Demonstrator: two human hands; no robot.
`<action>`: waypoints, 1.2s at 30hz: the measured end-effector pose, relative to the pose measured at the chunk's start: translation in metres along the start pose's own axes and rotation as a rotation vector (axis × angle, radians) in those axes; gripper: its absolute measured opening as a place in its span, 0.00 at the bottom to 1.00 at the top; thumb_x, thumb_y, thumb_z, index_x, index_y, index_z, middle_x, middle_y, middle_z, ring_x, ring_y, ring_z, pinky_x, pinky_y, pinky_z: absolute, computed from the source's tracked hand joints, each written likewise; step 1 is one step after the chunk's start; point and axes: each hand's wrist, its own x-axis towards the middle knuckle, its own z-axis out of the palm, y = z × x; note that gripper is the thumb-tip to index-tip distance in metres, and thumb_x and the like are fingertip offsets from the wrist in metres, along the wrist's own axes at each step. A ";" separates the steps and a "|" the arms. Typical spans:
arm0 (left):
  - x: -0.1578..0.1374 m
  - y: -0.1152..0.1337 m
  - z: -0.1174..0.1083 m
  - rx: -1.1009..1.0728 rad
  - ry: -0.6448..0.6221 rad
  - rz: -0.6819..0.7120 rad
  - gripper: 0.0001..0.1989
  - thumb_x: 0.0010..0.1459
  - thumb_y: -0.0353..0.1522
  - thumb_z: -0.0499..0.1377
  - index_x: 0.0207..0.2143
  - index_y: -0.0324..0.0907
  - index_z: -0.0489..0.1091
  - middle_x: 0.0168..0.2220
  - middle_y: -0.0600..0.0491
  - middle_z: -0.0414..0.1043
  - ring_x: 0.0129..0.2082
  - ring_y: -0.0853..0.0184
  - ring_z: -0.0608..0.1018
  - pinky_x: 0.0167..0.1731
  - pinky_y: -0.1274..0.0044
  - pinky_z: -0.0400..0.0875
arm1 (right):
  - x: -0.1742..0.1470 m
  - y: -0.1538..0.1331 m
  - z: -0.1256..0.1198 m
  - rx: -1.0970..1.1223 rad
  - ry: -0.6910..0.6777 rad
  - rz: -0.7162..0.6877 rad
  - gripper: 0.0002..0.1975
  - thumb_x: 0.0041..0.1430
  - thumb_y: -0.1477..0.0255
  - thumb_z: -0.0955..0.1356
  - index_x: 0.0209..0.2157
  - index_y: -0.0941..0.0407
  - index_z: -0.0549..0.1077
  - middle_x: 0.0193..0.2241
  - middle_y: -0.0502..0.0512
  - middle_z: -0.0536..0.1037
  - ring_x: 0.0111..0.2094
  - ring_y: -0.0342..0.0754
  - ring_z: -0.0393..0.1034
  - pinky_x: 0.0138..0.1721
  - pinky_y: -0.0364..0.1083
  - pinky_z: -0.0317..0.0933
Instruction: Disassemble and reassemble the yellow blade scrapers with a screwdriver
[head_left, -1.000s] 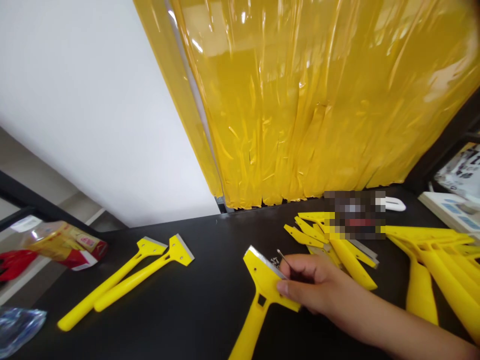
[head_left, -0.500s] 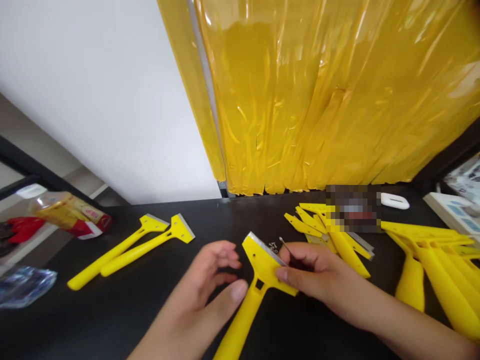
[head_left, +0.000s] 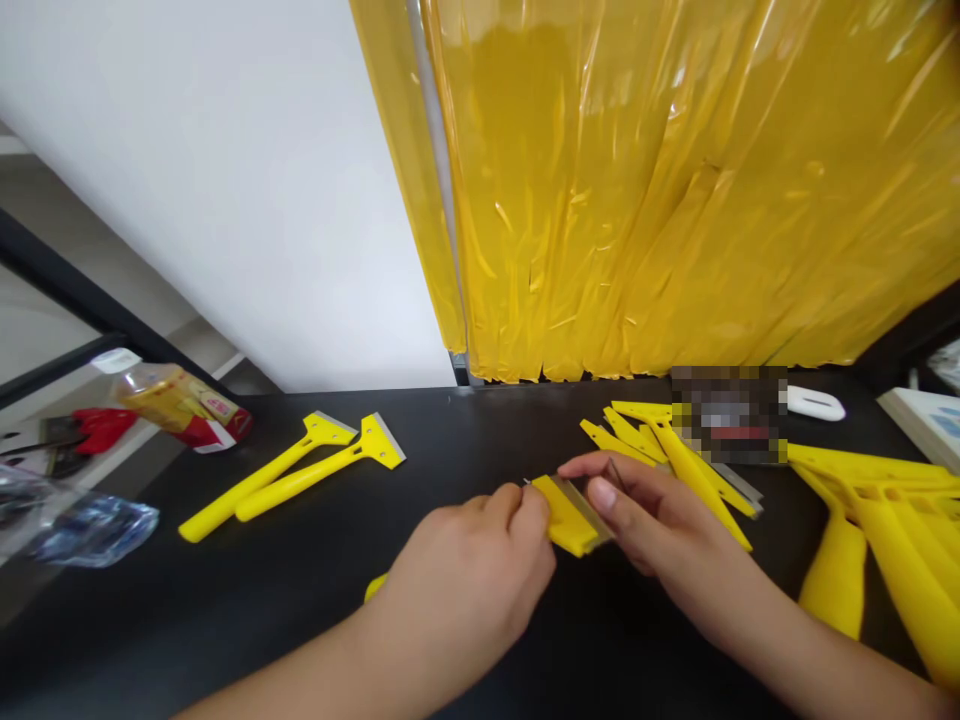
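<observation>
My left hand [head_left: 480, 560] is closed around a yellow scraper, covering its neck and part of its head. The scraper head [head_left: 571, 518], tilted with its metal blade strip toward the right, shows beyond my knuckles. A bit of yellow handle pokes out on the other side of the hand. My right hand [head_left: 652, 510] is at the blade side, fingers curled, with a thin metal rod [head_left: 616, 474] in them; its full shape is hidden. Behind that hand lie loose yellow plates [head_left: 622, 437] and another yellow scraper handle [head_left: 686, 475].
Two yellow scrapers with blades [head_left: 300, 468] lie to the left on the black table [head_left: 247, 620]. A bottle [head_left: 180, 400] and a clear plastic bag [head_left: 97, 525] are farther left. More yellow handles [head_left: 892, 540] are piled right, near a white case [head_left: 816, 403]. A yellow strip curtain [head_left: 600, 200] hangs behind.
My left hand has gone from open beside the scraper to closed around it. The scraper has turned, its head now tilted and farther right. The view has shifted slightly.
</observation>
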 end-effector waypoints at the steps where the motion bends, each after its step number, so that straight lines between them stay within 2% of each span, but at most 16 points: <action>1: 0.001 0.000 0.002 0.139 0.007 0.063 0.09 0.67 0.25 0.55 0.47 0.37 0.72 0.35 0.49 0.76 0.29 0.58 0.81 0.26 0.69 0.77 | -0.001 0.000 0.001 0.046 0.025 0.039 0.32 0.61 0.40 0.71 0.51 0.53 0.76 0.27 0.46 0.66 0.22 0.40 0.50 0.20 0.44 0.44; 3: 0.001 -0.001 0.006 0.329 0.015 0.121 0.13 0.65 0.24 0.57 0.51 0.35 0.72 0.36 0.48 0.76 0.28 0.57 0.81 0.24 0.68 0.78 | -0.001 -0.001 0.003 0.107 0.048 0.131 0.37 0.57 0.38 0.72 0.55 0.52 0.73 0.26 0.43 0.64 0.20 0.38 0.46 0.19 0.43 0.39; 5: 0.001 -0.002 0.011 0.435 0.023 0.132 0.15 0.64 0.23 0.58 0.53 0.33 0.71 0.36 0.48 0.76 0.27 0.58 0.80 0.23 0.69 0.78 | -0.002 -0.001 0.005 0.145 0.022 0.230 0.35 0.56 0.41 0.75 0.54 0.51 0.71 0.22 0.39 0.60 0.19 0.38 0.43 0.19 0.42 0.37; 8: 0.001 -0.003 0.015 0.501 0.019 0.159 0.18 0.64 0.22 0.55 0.55 0.33 0.71 0.37 0.48 0.76 0.27 0.58 0.80 0.22 0.68 0.78 | -0.004 0.000 0.008 0.172 -0.109 0.333 0.22 0.61 0.48 0.74 0.40 0.53 0.74 0.16 0.37 0.54 0.17 0.37 0.40 0.19 0.42 0.36; 11: 0.000 -0.002 0.017 0.447 -0.028 0.151 0.19 0.64 0.22 0.54 0.57 0.33 0.70 0.37 0.46 0.77 0.29 0.56 0.81 0.25 0.67 0.79 | -0.005 0.003 0.007 0.191 -0.229 0.377 0.20 0.64 0.52 0.72 0.30 0.54 0.73 0.14 0.38 0.53 0.16 0.37 0.40 0.19 0.42 0.37; 13: -0.002 -0.002 0.014 0.286 -0.044 0.043 0.19 0.66 0.24 0.56 0.59 0.34 0.69 0.42 0.43 0.80 0.34 0.53 0.83 0.31 0.64 0.81 | -0.003 0.005 0.004 0.186 -0.245 0.357 0.18 0.64 0.54 0.73 0.30 0.54 0.73 0.16 0.39 0.56 0.17 0.37 0.41 0.19 0.42 0.38; 16: -0.005 -0.010 0.000 -0.231 -0.003 -0.306 0.28 0.68 0.37 0.64 0.66 0.39 0.62 0.53 0.40 0.79 0.47 0.50 0.84 0.44 0.61 0.81 | 0.002 0.007 -0.002 0.155 -0.220 0.275 0.17 0.61 0.57 0.75 0.31 0.55 0.74 0.23 0.43 0.66 0.19 0.36 0.46 0.20 0.42 0.39; 17: -0.005 -0.013 -0.006 -0.460 -0.022 -0.420 0.34 0.66 0.42 0.66 0.69 0.43 0.59 0.55 0.41 0.78 0.47 0.52 0.84 0.42 0.64 0.81 | 0.004 0.007 -0.004 0.143 -0.214 0.245 0.17 0.60 0.57 0.76 0.31 0.55 0.74 0.25 0.44 0.69 0.20 0.36 0.47 0.21 0.42 0.40; 19: -0.005 -0.018 -0.014 -0.980 -0.166 -0.537 0.35 0.66 0.48 0.65 0.69 0.48 0.59 0.56 0.43 0.76 0.39 0.60 0.84 0.31 0.73 0.78 | 0.007 0.006 -0.007 0.123 -0.219 0.201 0.17 0.59 0.56 0.77 0.32 0.55 0.75 0.27 0.45 0.71 0.21 0.36 0.48 0.21 0.42 0.41; 21: -0.004 -0.018 -0.014 -1.438 -0.328 -0.561 0.27 0.69 0.47 0.63 0.64 0.47 0.65 0.54 0.44 0.77 0.31 0.68 0.82 0.22 0.81 0.69 | 0.009 0.004 -0.007 0.106 -0.239 0.178 0.18 0.60 0.54 0.76 0.32 0.55 0.75 0.27 0.46 0.72 0.20 0.36 0.48 0.21 0.42 0.40; 23: -0.004 -0.014 -0.007 -1.704 -0.349 -0.587 0.19 0.71 0.46 0.61 0.56 0.44 0.70 0.44 0.47 0.79 0.23 0.73 0.78 0.17 0.85 0.63 | 0.009 0.003 -0.005 0.085 -0.266 0.165 0.19 0.62 0.53 0.74 0.32 0.55 0.76 0.28 0.47 0.75 0.20 0.37 0.48 0.20 0.43 0.40; 26: -0.005 -0.007 0.010 -1.813 -0.275 -0.655 0.16 0.73 0.45 0.57 0.45 0.41 0.73 0.24 0.54 0.75 0.13 0.76 0.66 0.13 0.86 0.58 | 0.009 0.003 -0.004 0.027 -0.287 0.144 0.19 0.65 0.52 0.73 0.31 0.54 0.76 0.28 0.48 0.77 0.20 0.38 0.50 0.22 0.43 0.45; 28: -0.007 -0.005 0.019 -1.830 -0.259 -0.688 0.18 0.74 0.46 0.56 0.41 0.40 0.73 0.18 0.55 0.71 0.11 0.76 0.63 0.12 0.86 0.58 | 0.009 0.005 -0.006 -0.024 -0.267 0.122 0.19 0.67 0.53 0.72 0.32 0.54 0.76 0.28 0.48 0.77 0.24 0.40 0.58 0.27 0.43 0.54; 30: -0.008 -0.007 0.025 -1.844 -0.253 -0.706 0.20 0.73 0.47 0.56 0.41 0.39 0.74 0.17 0.54 0.71 0.11 0.76 0.63 0.12 0.86 0.58 | 0.009 0.008 -0.010 -0.107 -0.189 0.088 0.17 0.71 0.54 0.68 0.39 0.52 0.78 0.30 0.49 0.77 0.31 0.45 0.67 0.36 0.45 0.62; 33: -0.010 -0.011 0.030 -1.856 -0.203 -0.756 0.18 0.72 0.45 0.59 0.39 0.39 0.74 0.17 0.55 0.69 0.10 0.75 0.63 0.10 0.85 0.57 | 0.010 0.015 -0.022 -0.370 0.007 -0.027 0.16 0.76 0.61 0.61 0.54 0.47 0.77 0.36 0.51 0.80 0.41 0.50 0.75 0.48 0.50 0.65; 36: -0.010 -0.015 0.031 -1.860 -0.087 -0.826 0.12 0.69 0.40 0.63 0.38 0.40 0.73 0.21 0.55 0.73 0.11 0.75 0.67 0.12 0.84 0.60 | 0.012 0.021 -0.033 -0.711 0.017 -0.215 0.20 0.74 0.71 0.58 0.56 0.45 0.76 0.48 0.52 0.81 0.50 0.49 0.77 0.55 0.52 0.65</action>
